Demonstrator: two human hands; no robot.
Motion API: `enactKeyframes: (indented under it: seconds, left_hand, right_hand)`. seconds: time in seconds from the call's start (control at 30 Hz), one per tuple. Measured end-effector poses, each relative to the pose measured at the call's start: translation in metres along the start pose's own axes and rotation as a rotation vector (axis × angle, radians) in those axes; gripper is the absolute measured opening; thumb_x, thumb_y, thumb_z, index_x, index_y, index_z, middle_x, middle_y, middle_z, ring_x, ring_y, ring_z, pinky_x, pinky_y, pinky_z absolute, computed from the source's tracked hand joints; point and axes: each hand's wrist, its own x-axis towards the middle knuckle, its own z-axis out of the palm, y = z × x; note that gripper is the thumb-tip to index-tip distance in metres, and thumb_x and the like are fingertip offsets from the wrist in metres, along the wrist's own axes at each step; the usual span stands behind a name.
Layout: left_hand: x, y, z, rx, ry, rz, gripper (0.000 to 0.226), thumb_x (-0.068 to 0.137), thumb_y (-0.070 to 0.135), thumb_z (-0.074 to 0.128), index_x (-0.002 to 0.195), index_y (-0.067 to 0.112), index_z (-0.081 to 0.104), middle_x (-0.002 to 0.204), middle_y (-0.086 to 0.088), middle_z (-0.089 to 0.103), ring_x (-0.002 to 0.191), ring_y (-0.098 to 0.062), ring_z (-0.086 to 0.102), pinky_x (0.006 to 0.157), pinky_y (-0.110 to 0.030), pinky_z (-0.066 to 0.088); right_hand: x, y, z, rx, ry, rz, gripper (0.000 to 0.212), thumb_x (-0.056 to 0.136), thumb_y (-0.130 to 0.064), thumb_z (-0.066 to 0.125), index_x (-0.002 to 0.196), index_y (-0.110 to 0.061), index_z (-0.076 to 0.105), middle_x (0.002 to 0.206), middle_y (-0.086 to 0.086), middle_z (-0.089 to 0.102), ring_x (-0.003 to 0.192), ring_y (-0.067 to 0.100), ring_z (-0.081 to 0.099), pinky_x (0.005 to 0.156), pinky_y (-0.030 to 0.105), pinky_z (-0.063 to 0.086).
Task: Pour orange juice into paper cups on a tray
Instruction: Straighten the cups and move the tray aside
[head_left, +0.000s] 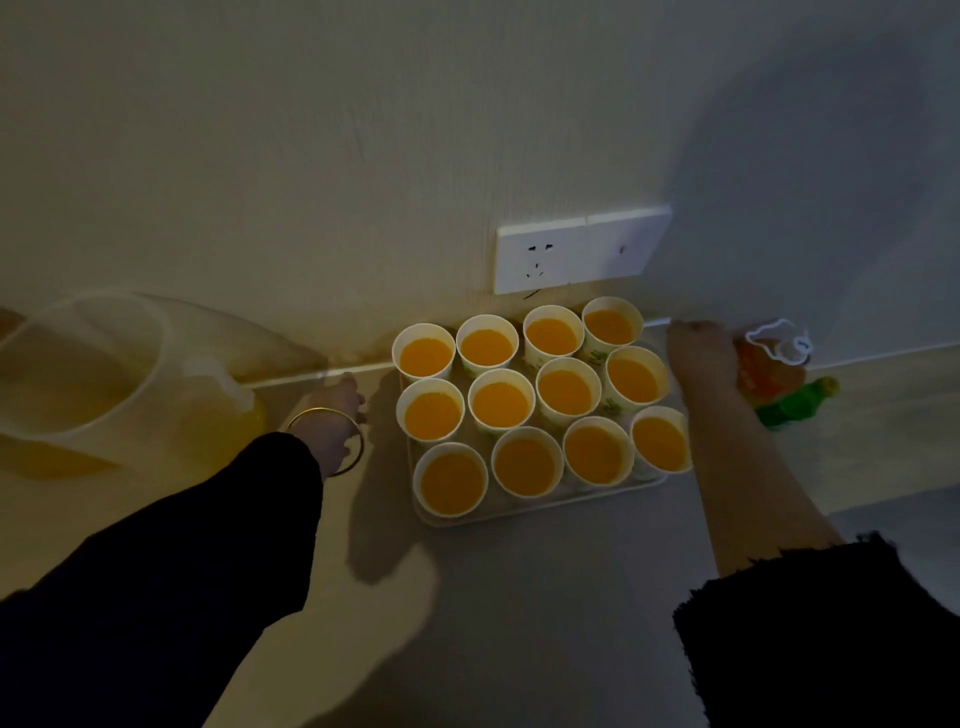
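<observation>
Several paper cups (527, 465) filled with orange juice stand in three rows on a white tray (519, 513) against the wall. A clear plastic pitcher (104, 384) with some juice in it stands at the far left. My left hand (340, 410), a gold bangle on its wrist, hovers between the pitcher and the tray's left edge, fingers hanging loosely and holding nothing. My right hand (698, 358) lies at the tray's far right corner beside the cups; its fingers bend down out of sight, so any grip is hidden.
An orange bottle with a white cap (769, 371) and a green bottle (795, 402) lie just right of my right hand. A white wall socket (582, 249) sits above the tray. The scene is dim, and pale counter extends in front of the tray.
</observation>
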Motion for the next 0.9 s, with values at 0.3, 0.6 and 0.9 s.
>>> enactKeyframes:
  seconds: [0.3, 0.6, 0.9]
  left_hand:
    - [-0.026, -0.022, -0.038, -0.222, 0.064, 0.341, 0.032, 0.098, 0.022, 0.042, 0.077, 0.009, 0.061, 0.076, -0.005, 0.062, 0.066, -0.01, 0.053, 0.077, -0.03, 0.039]
    - [-0.045, -0.063, -0.134, -0.321, -0.129, 0.42, 0.032, 0.099, 0.018, 0.038, 0.074, 0.014, 0.058, 0.049, 0.006, 0.064, 0.052, -0.007, 0.061, 0.063, -0.025, 0.039]
    - [-0.035, -0.107, -0.266, -0.184, -0.197, 0.386, 0.028, 0.1, 0.014, 0.04, 0.078, 0.012, 0.058, 0.065, -0.005, 0.063, 0.045, -0.005, 0.061, 0.058, -0.023, 0.038]
  right_hand:
    - [-0.09, -0.063, 0.008, 0.127, -0.09, -0.247, 0.019, 0.096, -0.018, 0.042, 0.09, -0.01, 0.058, 0.078, 0.003, 0.054, 0.07, 0.013, 0.048, 0.063, 0.026, 0.036]
    - [-0.208, -0.114, 0.072, 0.172, -0.638, -0.302, 0.022, 0.097, -0.014, 0.048, 0.103, 0.002, 0.062, 0.089, 0.01, 0.064, 0.067, 0.014, 0.056, 0.06, 0.025, 0.042]
    - [-0.344, -0.152, 0.18, 0.039, -0.923, -0.289, 0.014, 0.095, -0.01, 0.045, 0.09, -0.013, 0.057, 0.074, -0.001, 0.058, 0.063, 0.011, 0.053, 0.058, 0.022, 0.04]
